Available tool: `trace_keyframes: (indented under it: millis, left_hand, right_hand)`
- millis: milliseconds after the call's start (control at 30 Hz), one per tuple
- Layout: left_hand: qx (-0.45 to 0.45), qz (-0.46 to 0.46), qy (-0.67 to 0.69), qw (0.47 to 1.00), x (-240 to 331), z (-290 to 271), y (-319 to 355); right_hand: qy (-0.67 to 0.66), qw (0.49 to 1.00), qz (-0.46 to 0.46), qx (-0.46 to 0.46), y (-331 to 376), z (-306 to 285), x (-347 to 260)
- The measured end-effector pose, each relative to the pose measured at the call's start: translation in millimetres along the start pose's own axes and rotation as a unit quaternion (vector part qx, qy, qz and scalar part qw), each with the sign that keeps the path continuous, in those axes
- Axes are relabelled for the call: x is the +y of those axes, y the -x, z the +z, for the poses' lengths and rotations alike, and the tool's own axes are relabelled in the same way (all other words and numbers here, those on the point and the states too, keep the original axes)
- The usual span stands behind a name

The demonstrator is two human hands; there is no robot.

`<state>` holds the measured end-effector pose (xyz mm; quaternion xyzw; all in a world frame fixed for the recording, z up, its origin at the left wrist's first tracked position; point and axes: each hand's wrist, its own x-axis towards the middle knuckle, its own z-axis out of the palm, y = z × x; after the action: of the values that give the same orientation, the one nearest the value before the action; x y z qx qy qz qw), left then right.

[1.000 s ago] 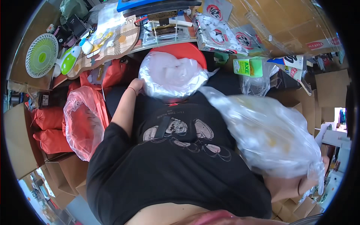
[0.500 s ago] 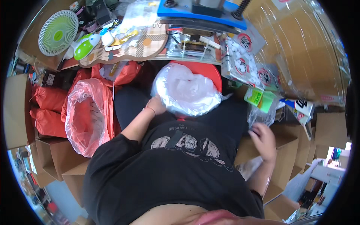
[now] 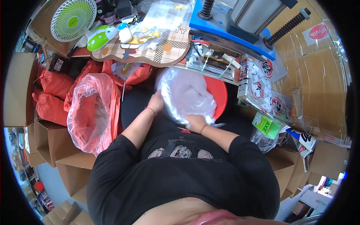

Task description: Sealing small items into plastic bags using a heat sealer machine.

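Note:
A red basin rests on my lap, lined with a shiny white plastic bag whose edge is folded out over the rim. My left hand is closed on the bag's edge at the left side. At the near edge, my right hand grips the bag with fingers bent over it. The bag lies toward the left, so the basin's red wall shows on the right. Its fingertips are partly hidden on both hands. Nothing can be made out inside the bag.
To the left stands an open red sack with a clear liner, near tied red bags. The bench ahead carries a green-and-white fan, a patterned board and a blue-based press. Cardboard boxes flank me.
My right hand has come from the right side to the bag's near edge. The bag has shifted left, uncovering more of the basin's right side. My view has turned slightly.

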<state>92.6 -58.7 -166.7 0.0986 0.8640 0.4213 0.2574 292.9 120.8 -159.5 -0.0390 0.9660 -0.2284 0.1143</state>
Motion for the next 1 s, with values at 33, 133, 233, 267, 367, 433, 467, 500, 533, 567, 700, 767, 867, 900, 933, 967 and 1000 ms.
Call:
trace_keyframes:
  millis: [33, 133, 233, 267, 367, 433, 467, 500, 533, 567, 700, 767, 867, 900, 933, 967, 1000]
  left_hand:
    - [0.003, 0.02, 0.004, 1.0, -4, 2, -13]
    - [0.064, -0.172, 0.264, 0.947, -14, 5, -45]
    - [-0.057, -0.273, 0.135, 0.951, -23, 4, -67]
    - [-0.133, -0.311, 0.076, 0.938, -26, 4, -71]
    - [-0.082, -0.234, 0.066, 0.967, -33, 4, -72]
    - [-0.06, -0.197, 0.066, 0.976, -34, 6, -63]
    - [0.062, -0.111, -0.037, 0.991, -34, 7, -55]
    - [0.182, -0.022, -0.141, 0.973, -33, 9, -46]
    - [0.308, 0.09, -0.234, 0.918, -31, 9, -35]
    - [0.294, 0.064, -0.243, 0.922, -29, 8, -26]
    - [0.079, 0.063, -0.335, 0.937, -14, 2, -5]
    - [-0.004, 0.007, -0.258, 0.966, -4, -5, -5]
    - [-0.023, -0.001, -0.224, 0.974, 7, -17, -3]
    - [0.001, 0.018, -0.231, 0.973, 9, -21, 0]
    - [0.017, 0.033, -0.241, 0.97, 12, -25, 5]
    - [0.025, 0.041, -0.238, 0.97, 15, -27, 11]
    - [0.025, 0.049, -0.179, 0.982, 19, -29, 19]
  right_hand:
    - [-0.049, 0.999, -0.003, 0.024, -10, 5, -12]
    - [-0.074, 0.997, 0.021, 0.003, -26, 7, -28]
    - [-0.114, 0.993, 0.021, -0.008, -26, 3, -30]
    - [-0.13, 0.991, 0.016, -0.013, -23, 1, -28]
    - [-0.165, 0.986, 0.003, -0.003, -16, -1, -18]
    - [-0.204, 0.978, -0.021, 0.027, -15, -1, -11]
    - [-0.204, 0.978, -0.021, 0.024, -15, -1, -7]
    - [-0.245, 0.969, -0.004, 0.001, -15, -1, -3]
    - [-0.287, 0.958, 0.013, -0.022, -14, -1, 1]
    - [-0.323, 0.943, 0.05, -0.058, -14, -1, 3]
    - [-0.27, 0.961, 0.036, -0.053, -11, 0, 3]
    - [-0.254, 0.966, 0.022, -0.035, -11, 1, -1]
    - [-0.212, 0.977, 0.018, -0.023, -9, -2, -5]
    - [-0.226, 0.974, 0.014, -0.018, -8, -5, -6]
    - [-0.241, 0.971, 0.01, -0.012, -6, -9, -6]
    - [-0.251, 0.967, 0.018, -0.027, -5, -14, -8]
    - [-0.253, 0.967, 0.007, -0.002, -4, -20, -9]
